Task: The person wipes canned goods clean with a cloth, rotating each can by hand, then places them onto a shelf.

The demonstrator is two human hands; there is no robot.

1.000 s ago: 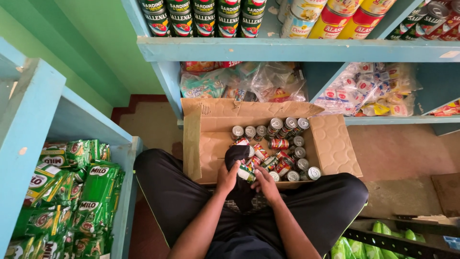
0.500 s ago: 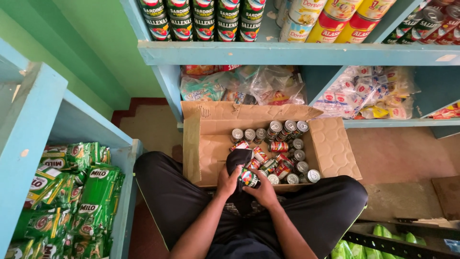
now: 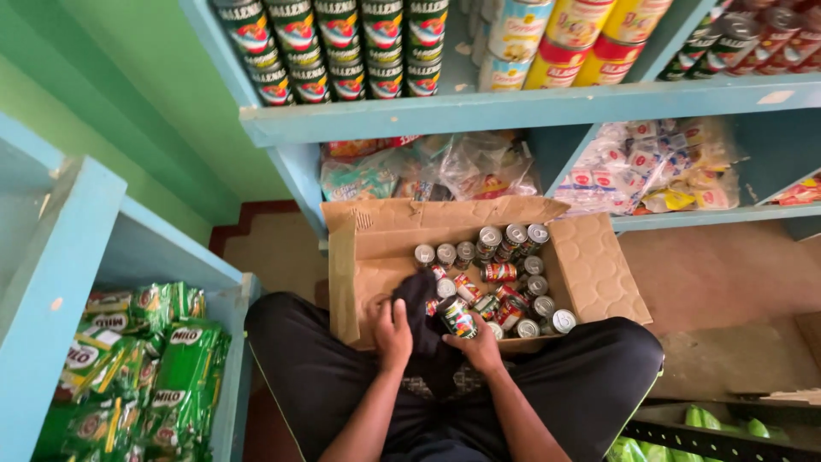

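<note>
I sit on the floor with an open cardboard box (image 3: 590,265) in front of my knees. Several small tin cans (image 3: 505,274) fill its right half, some upright, some lying on their sides. My right hand (image 3: 479,344) grips one small can (image 3: 457,316) with a green and red label at the box's near edge. My left hand (image 3: 393,332) holds a dark cloth (image 3: 419,310) pressed against that can. The cloth hangs down over my lap.
Blue shelves (image 3: 530,107) stand ahead, with rows of cans on top and bagged packets (image 3: 428,171) below. A second blue shelf (image 3: 51,282) at my left holds green sachets (image 3: 145,359). A dark crate with green items (image 3: 710,428) sits at lower right.
Both hands have drawn the can and cloth slightly nearer to my lap. The cloth has shifted over the can's left side.
</note>
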